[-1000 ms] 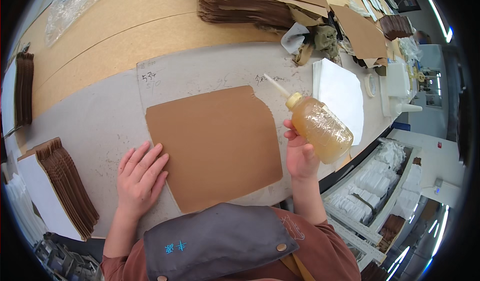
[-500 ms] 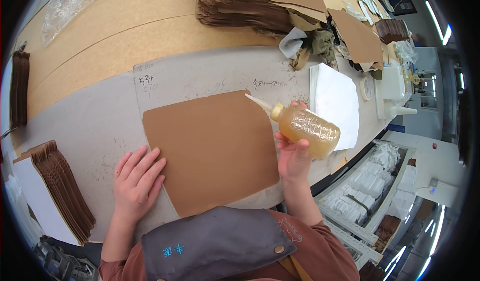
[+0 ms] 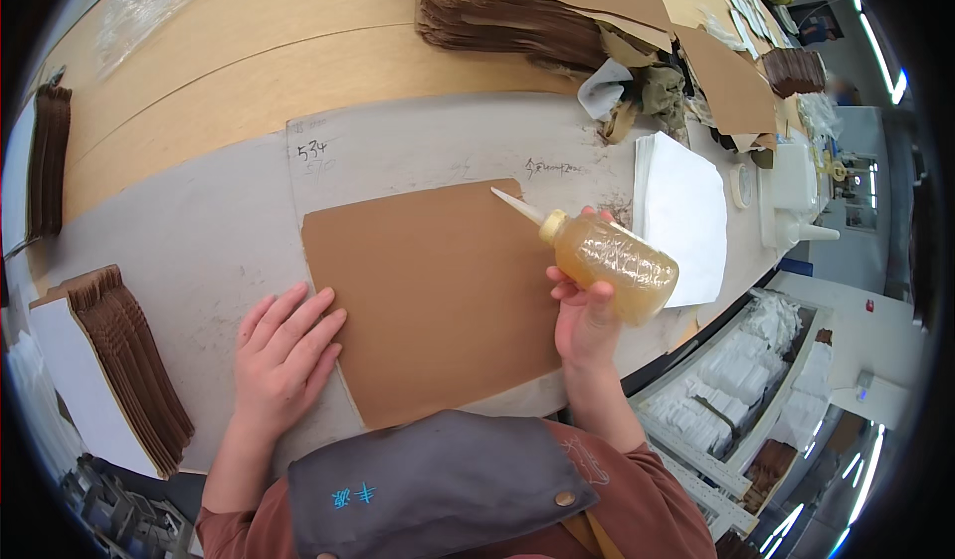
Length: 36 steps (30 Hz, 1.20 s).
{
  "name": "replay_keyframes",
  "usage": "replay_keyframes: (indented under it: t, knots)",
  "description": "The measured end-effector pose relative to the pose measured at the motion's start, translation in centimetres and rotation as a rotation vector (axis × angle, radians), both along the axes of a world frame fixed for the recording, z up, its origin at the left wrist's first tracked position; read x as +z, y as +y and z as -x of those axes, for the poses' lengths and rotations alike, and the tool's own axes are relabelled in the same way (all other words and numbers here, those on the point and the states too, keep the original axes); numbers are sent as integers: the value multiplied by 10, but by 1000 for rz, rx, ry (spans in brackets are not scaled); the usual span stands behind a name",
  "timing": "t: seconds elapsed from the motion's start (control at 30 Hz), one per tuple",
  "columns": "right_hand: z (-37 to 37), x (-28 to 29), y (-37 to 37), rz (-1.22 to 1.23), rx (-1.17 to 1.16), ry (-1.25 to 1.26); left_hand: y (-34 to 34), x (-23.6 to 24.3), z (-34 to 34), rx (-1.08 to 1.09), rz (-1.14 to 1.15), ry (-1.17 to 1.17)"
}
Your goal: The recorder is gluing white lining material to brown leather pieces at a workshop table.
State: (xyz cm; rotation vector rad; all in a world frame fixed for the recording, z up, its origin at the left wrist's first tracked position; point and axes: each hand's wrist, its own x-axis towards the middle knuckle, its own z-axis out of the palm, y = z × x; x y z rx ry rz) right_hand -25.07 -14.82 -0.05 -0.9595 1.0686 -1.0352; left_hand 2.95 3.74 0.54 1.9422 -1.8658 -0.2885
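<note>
A brown square sheet (image 3: 433, 300) lies flat before me, slightly turned. The fingertips of my left hand (image 3: 288, 355) rest at its left edge, fingers stretched out and holding nothing. My right hand (image 3: 585, 325) is wrapped round a clear squeeze bottle (image 3: 619, 266) of amber, glue-like liquid. Tilted, the bottle points its long pale nozzle (image 3: 517, 204) up and to the left. The nozzle tip appears over the sheet, close to its far right corner; whether it touches the surface I cannot tell.
A stack of white sheets (image 3: 681, 221) lies right of the bottle. Brown stacks stand at the back (image 3: 537, 12) and the left (image 3: 124, 365). Crumpled cloth (image 3: 662, 96) sits beyond the white stack, with a tape roll (image 3: 740, 186) farther right. Past the table's right edge stands a cart (image 3: 741, 385) of white bundles.
The whole view has shifted, so the table and sheet appear farther right. Against the sheet, the nozzle tip has moved a little left from the far right corner. My left hand stays by the sheet's edge.
</note>
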Motion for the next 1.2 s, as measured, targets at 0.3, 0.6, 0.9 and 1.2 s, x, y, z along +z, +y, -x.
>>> replay_keyframes:
  t: [0.3, 0.6, 0.9, 1.2]
  knots:
    - [-17, -3, 5, -29, 77, -21, 0, 0, -1, 23, 19, 18]
    - [-46, 5, 13, -94, 177, 16, 2, -2, -7, 16, 50, 56]
    - [-77, 9, 21, -117, 324, 45, 4, -1, -8, 24, 32, 66]
    - [-92, -1, 21, 296, 649, 112, 6, -3, -11, 17, 21, 144]
